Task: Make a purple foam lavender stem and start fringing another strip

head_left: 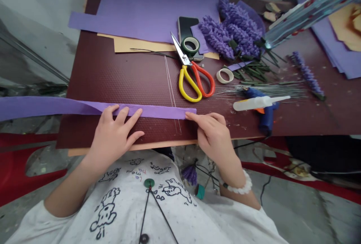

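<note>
A long purple paper strip point(146, 110) lies across the near edge of the dark red board point(113, 78) and runs off to the left past it. My left hand point(114, 134) rests on the strip with its fingers spread, pressing it flat. At the strip's right end, my right hand point(210, 134) holds the corner between its fingertips. Two thin wires point(170, 86) lie on the board and pass under the strip. Yellow-and-red-handled scissors point(191, 78) lie just beyond my hands, out of contact with them.
Further back lie a purple sheet point(158, 6), a phone point(184, 29), a green tape roll point(190, 46) and purple paper lavender sprays point(231, 29). A blue hot glue gun point(261, 104) and a bundle of stem wires point(270, 90) lie on the right.
</note>
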{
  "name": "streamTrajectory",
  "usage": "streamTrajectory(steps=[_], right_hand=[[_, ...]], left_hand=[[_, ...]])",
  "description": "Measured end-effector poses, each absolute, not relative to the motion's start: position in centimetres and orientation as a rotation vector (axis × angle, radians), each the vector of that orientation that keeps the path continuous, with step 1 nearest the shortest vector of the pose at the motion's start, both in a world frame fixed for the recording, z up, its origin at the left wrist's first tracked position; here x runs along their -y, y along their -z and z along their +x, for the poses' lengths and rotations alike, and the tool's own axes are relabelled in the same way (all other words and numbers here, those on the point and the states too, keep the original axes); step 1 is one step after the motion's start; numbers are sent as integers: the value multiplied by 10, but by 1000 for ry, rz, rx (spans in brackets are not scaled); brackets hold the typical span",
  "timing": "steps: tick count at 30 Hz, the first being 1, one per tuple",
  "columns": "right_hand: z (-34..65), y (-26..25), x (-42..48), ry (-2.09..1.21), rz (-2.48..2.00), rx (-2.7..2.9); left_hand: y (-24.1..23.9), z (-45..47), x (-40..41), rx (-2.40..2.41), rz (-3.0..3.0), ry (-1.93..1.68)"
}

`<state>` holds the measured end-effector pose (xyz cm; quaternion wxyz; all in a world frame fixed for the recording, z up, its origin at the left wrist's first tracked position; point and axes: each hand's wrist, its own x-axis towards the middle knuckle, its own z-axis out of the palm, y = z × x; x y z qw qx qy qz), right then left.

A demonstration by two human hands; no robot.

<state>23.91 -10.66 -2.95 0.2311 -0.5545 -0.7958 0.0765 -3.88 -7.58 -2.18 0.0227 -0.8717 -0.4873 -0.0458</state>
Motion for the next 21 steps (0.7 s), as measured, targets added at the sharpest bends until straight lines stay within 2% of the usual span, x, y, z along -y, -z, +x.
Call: streamTrajectory(steps=[7,15,21], right_hand=[[235,21,86,-387,-1725,1970],[230,20,72,-169,-1798,2150],[229,18,67,-194,-1809,2229]], left_hand=[[21,-39,77,1539,-2678,128],[22,-43,85,1601,-2645,143],[21,-48,87,1558,-2627,100]])
